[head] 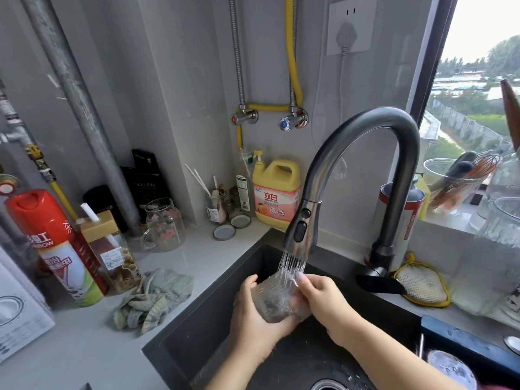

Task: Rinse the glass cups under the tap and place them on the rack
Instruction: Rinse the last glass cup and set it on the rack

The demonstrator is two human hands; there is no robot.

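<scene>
Both hands over the dark sink (213, 319), gripping one glass cup (277, 299) between them. Left hand (254, 313) cups it from below-left, fingers curled round the wall; right hand (323, 299) closes on its far-right end, fingertips at the rim. Cup lies tilted, long axis running near-left to far-right, which end is the mouth I can't tell through the water. Spray from the tap (302, 229) lands on its upper side. Near right: a rounded glass item (450, 367), blurred. Left of the sink on the grey counter (92, 342): crumpled cloth (153, 299), red spray can (56, 246), floral glass mug (164, 225). Far: yellow detergent jug (277, 192) against the grey wall, window (478, 94) far right.
</scene>
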